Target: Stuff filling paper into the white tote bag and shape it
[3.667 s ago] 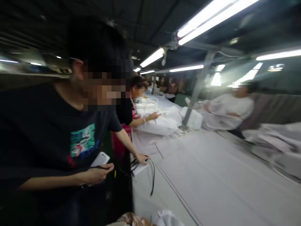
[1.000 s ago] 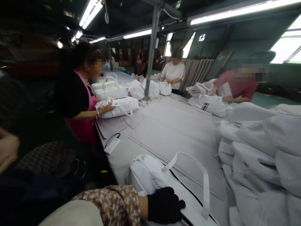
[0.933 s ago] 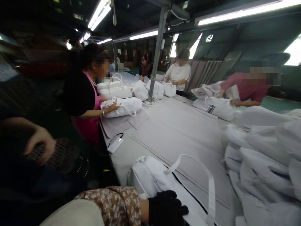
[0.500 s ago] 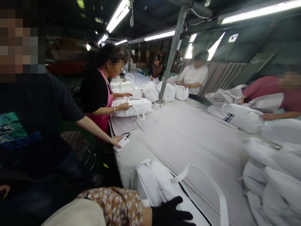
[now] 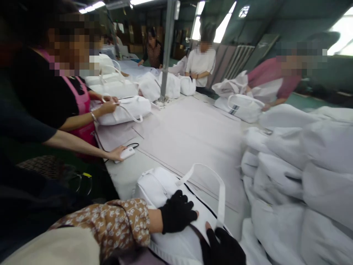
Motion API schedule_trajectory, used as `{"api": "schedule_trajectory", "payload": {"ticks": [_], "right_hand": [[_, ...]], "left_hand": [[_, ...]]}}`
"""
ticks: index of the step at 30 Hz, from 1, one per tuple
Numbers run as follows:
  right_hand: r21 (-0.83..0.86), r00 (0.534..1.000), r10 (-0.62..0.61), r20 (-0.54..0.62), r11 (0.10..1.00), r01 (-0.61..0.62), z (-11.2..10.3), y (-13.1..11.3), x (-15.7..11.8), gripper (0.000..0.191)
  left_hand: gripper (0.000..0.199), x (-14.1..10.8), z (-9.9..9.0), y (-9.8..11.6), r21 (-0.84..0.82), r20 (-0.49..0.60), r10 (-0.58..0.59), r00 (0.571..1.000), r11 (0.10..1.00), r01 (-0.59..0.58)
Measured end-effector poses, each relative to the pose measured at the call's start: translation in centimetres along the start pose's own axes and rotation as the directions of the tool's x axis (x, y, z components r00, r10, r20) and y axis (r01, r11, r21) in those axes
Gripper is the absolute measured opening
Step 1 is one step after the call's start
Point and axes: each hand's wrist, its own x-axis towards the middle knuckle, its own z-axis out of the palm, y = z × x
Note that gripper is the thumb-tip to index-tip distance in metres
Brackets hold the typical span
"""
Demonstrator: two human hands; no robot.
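So the left arm comes in from the lower left in a brown flowery sleeve, with a strip of bare wrist before the black glove. Left hand is back-up, fingers bent, one bare fingertip poking out. Right hand, also black-gloved, is lower, near the left, bare fingertip pointing up. Can't tell if either's gripping, palms are hidden.

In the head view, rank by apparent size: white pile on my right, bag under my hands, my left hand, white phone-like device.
1. White pile
2. Bag
3. Left hand
4. White device
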Motion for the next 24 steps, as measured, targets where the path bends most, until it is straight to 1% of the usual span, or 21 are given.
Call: {"api": "schedule_trajectory", "payload": {"ticks": [2, 3, 4, 5, 6, 8, 11, 13, 14, 16, 17, 19, 20, 21, 22, 23, 24], "right_hand": [[0.002, 0.998, -0.061, -0.01, 0.998, 0.061, -0.4, -0.9, -0.1, 0.034], [0.012, 0.998, -0.067, -0.002, 0.998, 0.067, -0.5, -1.4, -0.2, 0.035], [0.022, 0.998, -0.056, 0.015, 0.998, 0.056, -0.7, -1.8, -0.4, 0.038], [0.03, 0.999, -0.036, 0.03, 0.999, 0.035, -1.0, -2.0, -0.5, 0.039], [0.041, 0.999, -0.01, 0.042, 0.999, 0.008, -1.4, -2.2, -0.7, 0.041], [0.089, 0.998, 0.031, 0.061, 0.995, -0.036, -2.6, -2.3, -1.1, 0.043], [0.167, 0.998, 0.068, 0.015, 0.983, -0.07, -4.9, -2.7, -2.4, 0.04], [0.158, 0.995, 0.095, 0.01, 0.983, -0.095, -6.1, -3.6, -3.8, 0.037], [0.137, 0.994, 0.107, 0.027, 0.984, -0.11, -6.4, -4.3, -4.6, 0.037], [0.11, 0.985, 0.157, 0.077, 0.98, -0.165, -6.6, -5.5, -5.9, 0.041], [0.126, 0.978, 0.188, 0.094, 0.972, -0.199, -6.7, -5.9, -6.5, 0.042], [0.231, 0.964, 0.248, 0.099, 0.936, -0.264, -7.0, -6.0, -7.4, 0.039], [0.286, 0.948, 0.307, 0.088, 0.904, -0.319, -7.3, -5.6, -7.8, 0.037], [0.317, 0.909, 0.411, 0.068, 0.855, -0.411, -7.7, -5.0, -8.3, 0.035], [0.325, 0.831, 0.554, 0.047, 0.778, -0.538, -8.0, -4.2, -8.8, 0.035], [0.325, 0.701, 0.712, 0.031, 0.656, -0.681, -8.3, -3.4, -9.3, 0.036], [0.338, 0.536, 0.842, 0.062, 0.488, -0.805, -8.5, -2.5, -9.8, 0.039]], "left_hand": [[0.029, -0.9, 1.5, 0.5, 0.029, -0.126, -0.011, 0.992, 0.999, 0.014], [0.032, -1.5, 2.2, 0.6, 0.037, -0.182, -0.013, 0.983, 0.999, 0.02], [0.034, -2.0, 2.7, 0.7, 0.041, -0.219, -0.014, 0.976, 0.999, 0.024], [0.037, -2.5, 3.0, 0.7, 0.039, -0.233, -0.013, 0.972, 0.999, 0.023], [0.04, -2.8, 3.1, 0.6, 0.037, -0.224, -0.01, 0.975, 0.999, 0.018], [0.046, -3.1, 2.5, 0.5, 0.032, -0.15, 0.009, 0.989, 0.999, -0.004], [0.057, -3.5, 0.7, 0.5, 0.026, -0.018, 0.055, 0.998, 0.998, -0.055], [0.061, -4.0, -0.4, 0.8, -0.002, 0.063, 0.089, 0.994, 0.996, -0.089], [0.06, -4.2, -0.8, 1.1, -0.027, 0.085, 0.104, 0.991, 0.994, -0.102], [0.06, -4.2, -0.9, 1.9, -0.106, 0.099, 0.147, 0.984, 0.985, -0.137], [0.064, -3.8, -0.8, 2.5, -0.156, 0.094, 0.18, 0.979, 0.974, -0.164], [0.076, -2.5, -0.5, 4.1, -0.252, 0.103, 0.258, 0.961, 0.941, -0.226], [0.082, -1.6, -0.4, 5.1, -0.291, 0.121, 0.292, 0.949, 0.924, -0.247], [0.088, -0.6, -0.4, 6.1, -0.319, 0.145, 0.316, 0.938, 0.912, -0.258], [0.095, 0.5, -0.6, 7.2, -0.336, 0.172, 0.331, 0.928, 0.905, -0.26], [0.101, 1.4, -1.0, 8.3, -0.34, 0.21, 0.331, 0.92, 0.907, -0.248], [0.105, 2.2, -1.4, 9.3, -0.333, 0.265, 0.315, 0.911, 0.917, -0.22]]}}
